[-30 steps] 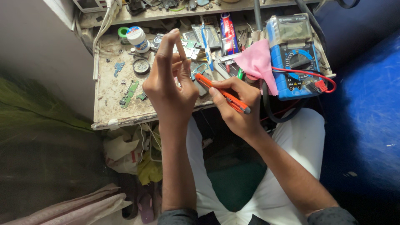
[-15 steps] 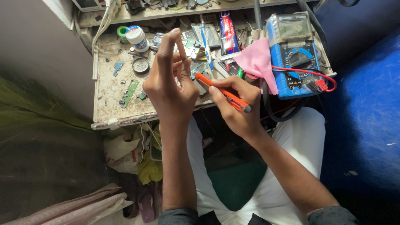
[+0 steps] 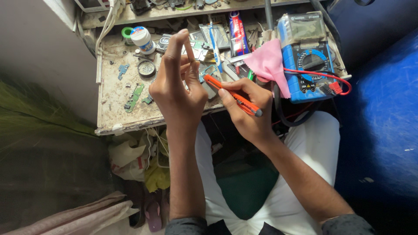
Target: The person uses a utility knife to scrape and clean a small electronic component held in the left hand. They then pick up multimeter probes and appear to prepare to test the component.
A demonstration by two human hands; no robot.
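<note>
- One orange utility knife, gripped between the fingers.
- One blue multimeter, right of the fingers.
- One pink cloth.
- One white jar, left of the raised fingertips.
- Two green circuit boards.

At the bench's far right I see a blue handheld multimeter, its grey rectangular screen above a round dial. A red-and-blue tube with a printed label lies near the middle. A small white round jar with a blue-and-white label stands far left.
</note>
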